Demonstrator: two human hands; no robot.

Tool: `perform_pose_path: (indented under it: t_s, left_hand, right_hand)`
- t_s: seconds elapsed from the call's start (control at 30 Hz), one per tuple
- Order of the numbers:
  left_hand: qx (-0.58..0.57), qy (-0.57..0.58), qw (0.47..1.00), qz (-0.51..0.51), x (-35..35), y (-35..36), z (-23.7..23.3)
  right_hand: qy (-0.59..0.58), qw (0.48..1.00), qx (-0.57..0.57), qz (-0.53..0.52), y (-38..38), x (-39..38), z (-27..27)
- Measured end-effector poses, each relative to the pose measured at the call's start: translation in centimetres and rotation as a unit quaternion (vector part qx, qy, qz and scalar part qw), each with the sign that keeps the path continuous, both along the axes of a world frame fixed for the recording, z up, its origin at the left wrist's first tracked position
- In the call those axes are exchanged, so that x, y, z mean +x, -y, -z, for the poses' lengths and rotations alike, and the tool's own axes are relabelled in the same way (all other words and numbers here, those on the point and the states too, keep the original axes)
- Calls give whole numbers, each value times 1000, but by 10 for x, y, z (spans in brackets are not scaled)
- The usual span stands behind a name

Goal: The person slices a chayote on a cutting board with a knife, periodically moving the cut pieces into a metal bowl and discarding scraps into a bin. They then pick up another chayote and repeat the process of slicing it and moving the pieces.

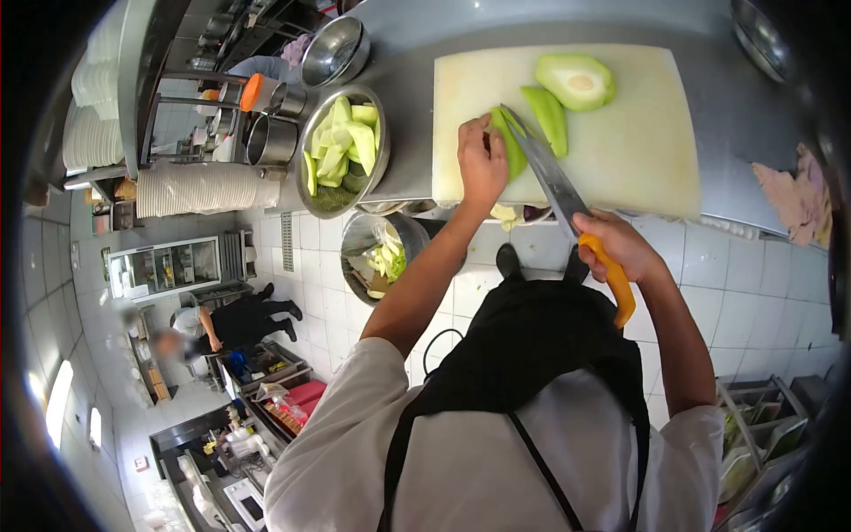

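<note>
My right hand [618,246] is wrapped round the orange handle of a large kitchen knife [551,177]. Its blade runs up and left across the white cutting board [647,160], beside a green wedge [511,146] of what looks like chayote. Curled fingers of my left hand [483,160] hold that wedge at the board's left side, close to the blade. Just right of the blade lies another green wedge [547,119]. A cut half [576,82] rests at the back of the board, its pale seed area facing up.
Left of the board, a metal bowl [379,168] holds several cut green pieces [341,142]. Below it, a steel bin [355,239] contains peelings. A cloth [802,195] lies at the counter's right end. Another person [239,321] stands farther off at left, near stacked plates [199,189].
</note>
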State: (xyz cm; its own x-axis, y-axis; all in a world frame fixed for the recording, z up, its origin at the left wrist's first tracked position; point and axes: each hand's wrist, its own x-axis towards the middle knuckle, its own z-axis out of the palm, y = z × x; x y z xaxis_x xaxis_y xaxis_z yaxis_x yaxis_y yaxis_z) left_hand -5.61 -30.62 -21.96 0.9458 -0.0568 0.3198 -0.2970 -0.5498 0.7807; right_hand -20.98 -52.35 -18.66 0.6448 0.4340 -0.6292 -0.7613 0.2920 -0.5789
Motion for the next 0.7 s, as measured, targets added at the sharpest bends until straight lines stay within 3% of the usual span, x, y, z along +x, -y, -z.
perform_pose_path:
  t_s: [0.1, 0.33, 0.43, 0.7]
  left_hand:
    - [140, 133, 974, 120, 19, -9, -21]
    - [329, -35, 873, 359, 90, -14, -47]
    - [346, -119, 844, 391, 108, -8, -47]
    - [431, -164, 776, 431, 133, 20, -50]
  right_hand:
    - [24, 998, -57, 1, 1, -2, -4]
    - [26, 993, -111, -19, 6, -13, -17]
    - [36, 988, -151, -20, 6, -25, -23]
    - [15, 977, -212, -25, 3, -44, -36]
